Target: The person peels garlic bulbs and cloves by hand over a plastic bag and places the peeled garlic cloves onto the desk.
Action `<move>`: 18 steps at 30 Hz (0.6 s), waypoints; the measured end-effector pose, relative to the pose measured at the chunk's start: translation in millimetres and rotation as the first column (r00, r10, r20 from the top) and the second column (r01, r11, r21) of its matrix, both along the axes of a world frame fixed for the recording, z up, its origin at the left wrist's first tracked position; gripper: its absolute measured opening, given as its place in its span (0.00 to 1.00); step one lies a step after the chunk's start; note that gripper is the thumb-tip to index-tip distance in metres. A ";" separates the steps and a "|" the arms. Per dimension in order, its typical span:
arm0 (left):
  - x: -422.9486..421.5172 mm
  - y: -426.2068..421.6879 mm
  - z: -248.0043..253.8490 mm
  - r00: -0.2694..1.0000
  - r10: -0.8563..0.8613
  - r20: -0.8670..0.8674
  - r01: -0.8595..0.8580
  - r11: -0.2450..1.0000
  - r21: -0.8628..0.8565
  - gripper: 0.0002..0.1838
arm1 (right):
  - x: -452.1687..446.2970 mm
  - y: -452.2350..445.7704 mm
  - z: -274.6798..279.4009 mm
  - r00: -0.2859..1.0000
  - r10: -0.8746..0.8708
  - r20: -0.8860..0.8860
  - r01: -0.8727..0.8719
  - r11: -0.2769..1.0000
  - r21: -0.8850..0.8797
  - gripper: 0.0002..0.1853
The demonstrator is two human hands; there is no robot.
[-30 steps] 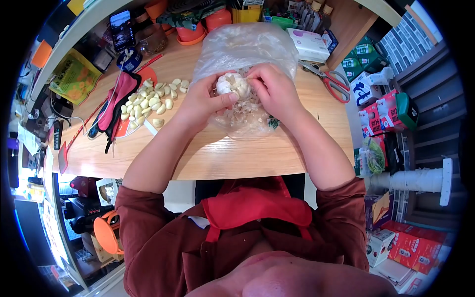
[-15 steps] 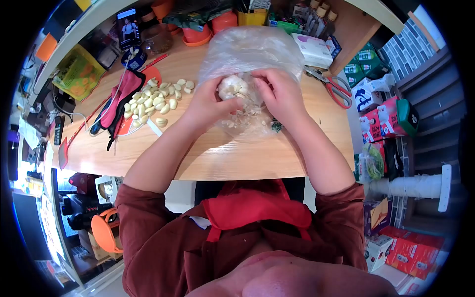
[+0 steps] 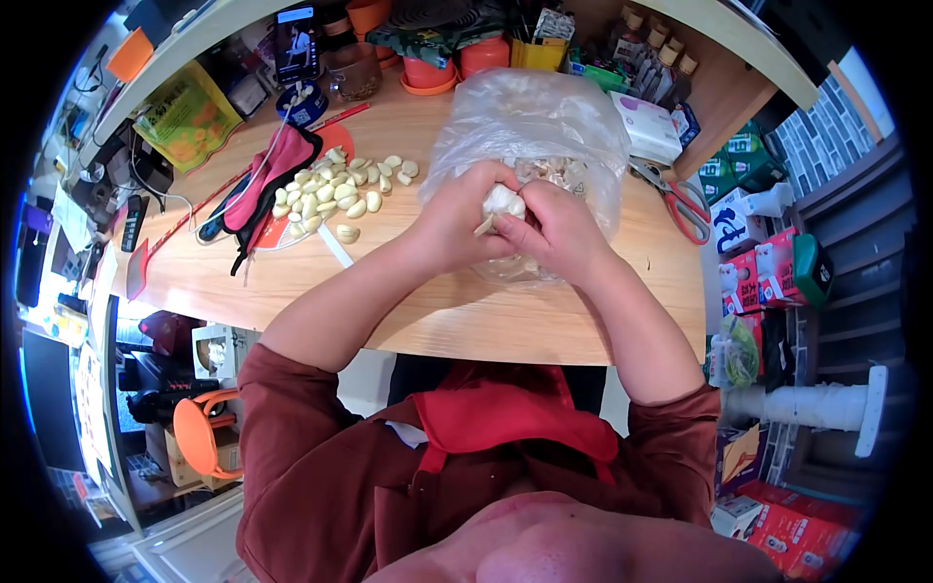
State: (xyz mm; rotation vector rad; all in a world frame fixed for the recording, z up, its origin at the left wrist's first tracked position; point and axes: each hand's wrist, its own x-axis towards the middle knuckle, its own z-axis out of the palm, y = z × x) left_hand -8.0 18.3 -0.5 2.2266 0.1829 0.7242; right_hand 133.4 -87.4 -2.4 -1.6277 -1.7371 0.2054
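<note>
A whitish garlic bulb sits between my two hands, over the front of a clear plastic bag. My left hand is closed around the bulb's left side. From the right, my right hand grips it with thumb and fingers. Papery garlic skins lie in the bag just behind my fingers. To the left, a heap of peeled garlic cloves rests partly on an orange round mat. The undersides of both hands are hidden.
Red-handled scissors lie at the table's right. A pink and black cloth item with a cable lies left of the cloves. At the back stand a phone, orange pots, a white box and corked bottles.
My hands have come closer together, and the right hand now grips the garlic bulb too. The bulb has turned in my hands. The whole view has shifted slightly.
</note>
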 end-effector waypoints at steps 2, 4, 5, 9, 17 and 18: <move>-1.0 0.1 2.0 1.000 0.009 0.008 -0.010 0.997 0.079 0.29 | -1.7 -0.4 1.4 0.998 -0.016 0.059 0.015 1.000 0.023 0.19; -2.0 -1.9 3.6 1.000 0.019 -0.025 -0.019 1.000 0.004 0.29 | -2.6 -1.1 3.1 0.996 -0.021 0.083 0.018 0.999 0.035 0.19; -2.5 -2.9 3.5 0.999 0.022 -0.044 -0.024 0.999 -0.035 0.29 | -3.1 -1.7 3.5 0.997 -0.019 0.074 0.016 0.999 0.035 0.19; -1.9 -5.4 0.0 0.999 0.019 0.043 -0.018 1.000 -0.013 0.30 | -3.0 -4.1 1.7 0.999 -0.020 0.051 0.018 0.999 0.038 0.18; -0.1 -6.1 -1.3 0.994 -0.047 0.098 0.061 0.988 -0.145 0.30 | -10.2 -8.9 10.6 0.990 -0.031 -0.138 0.031 1.000 -0.003 0.18; 0.0 -6.5 -1.2 0.996 -0.032 0.085 0.043 0.991 -0.129 0.30 | -9.5 -8.2 11.3 0.990 -0.019 -0.141 0.021 1.000 0.011 0.18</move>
